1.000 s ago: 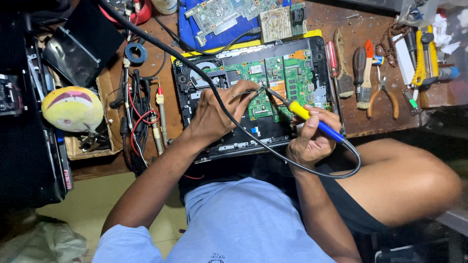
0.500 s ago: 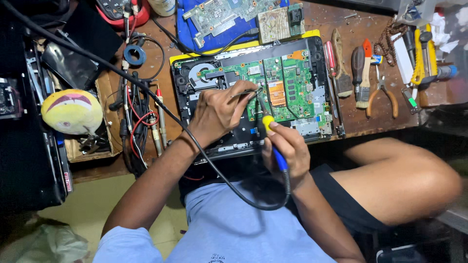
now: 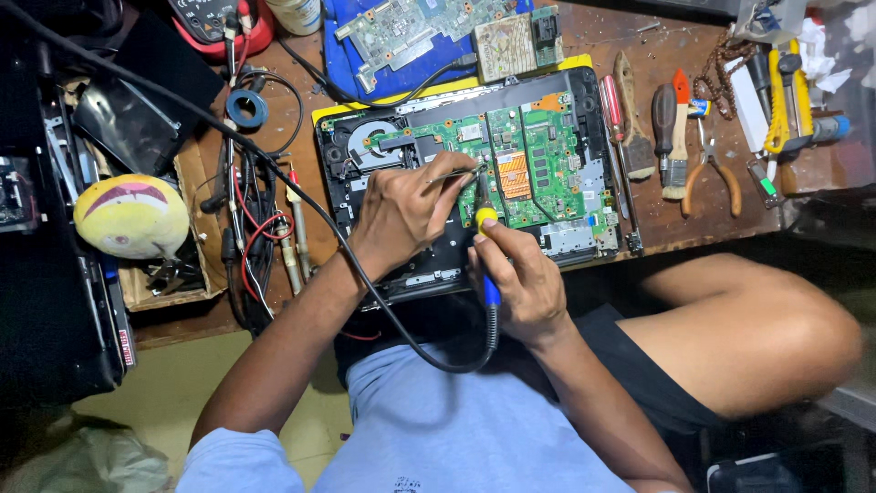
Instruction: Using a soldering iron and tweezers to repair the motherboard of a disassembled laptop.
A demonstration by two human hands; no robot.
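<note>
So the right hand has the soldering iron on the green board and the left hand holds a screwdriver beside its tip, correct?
Not quite. In the head view the left hand holds thin metal tweezers, not a screwdriver; the screwdrivers lie on the bench to the right. The rest stands: the right hand has the soldering iron on the green board.

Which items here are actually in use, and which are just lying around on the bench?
In use:
left hand holding tweezers
right hand holding soldering iron
open laptop with green board

Lying about:
pliers
brush
screwdriver
tape roll
spare boards
</note>
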